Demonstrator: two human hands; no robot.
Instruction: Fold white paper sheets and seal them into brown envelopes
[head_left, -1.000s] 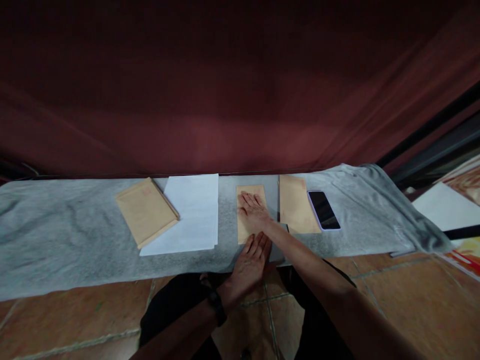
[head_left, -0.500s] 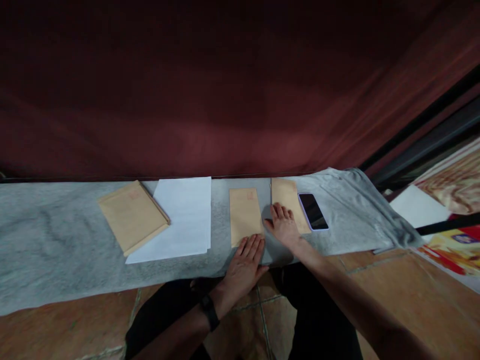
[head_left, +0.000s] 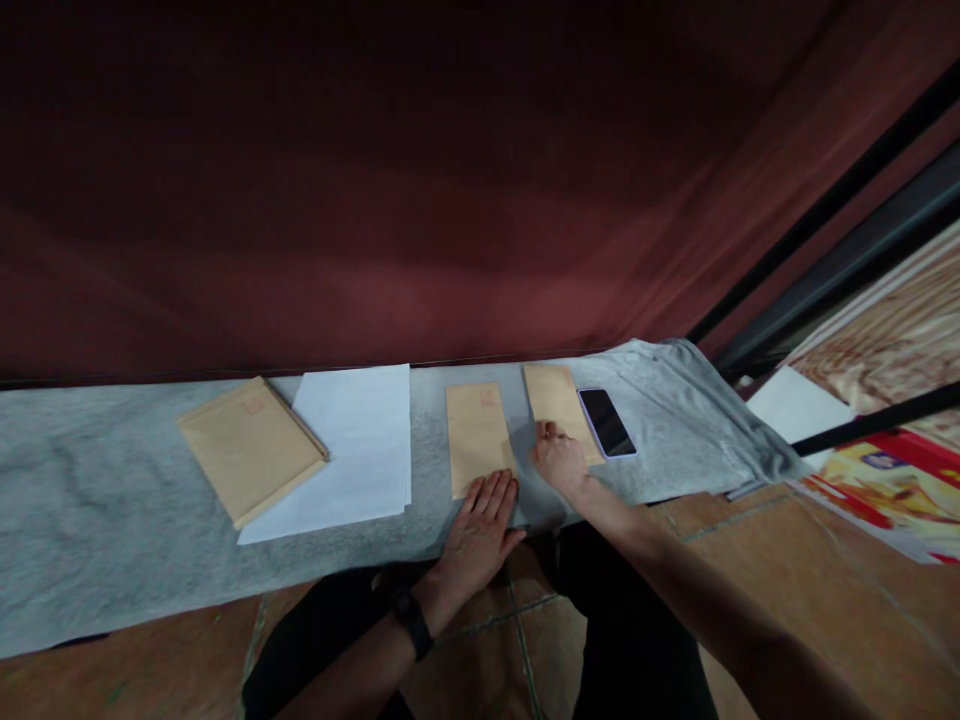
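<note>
My left hand (head_left: 484,525) lies flat with fingers outstretched on the lower end of a brown paper envelope (head_left: 478,430) with a small red print at its top right. To its right, a second brown envelope (head_left: 549,388) lies on the cloth. My right hand (head_left: 562,460) rests over that one's left edge, fingers curled in as if pinching it; the fingertips are partly hidden. A phone (head_left: 607,422) with a dark screen and pale purple case lies beside the second envelope, close to its right edge.
A grey cloth (head_left: 90,500) covers the long narrow surface. On the left, a stack of brown envelopes (head_left: 251,450) overlaps white paper sheets (head_left: 360,440). Behind hangs a dark red cloth (head_left: 375,300). A dark bar and a red-yellow printed box (head_left: 892,490) are at the right.
The fingers of my right hand have curled in at the right envelope's left edge; before, they were spread out. My left hand stays flat on its envelope. The whole view has shifted slightly.
</note>
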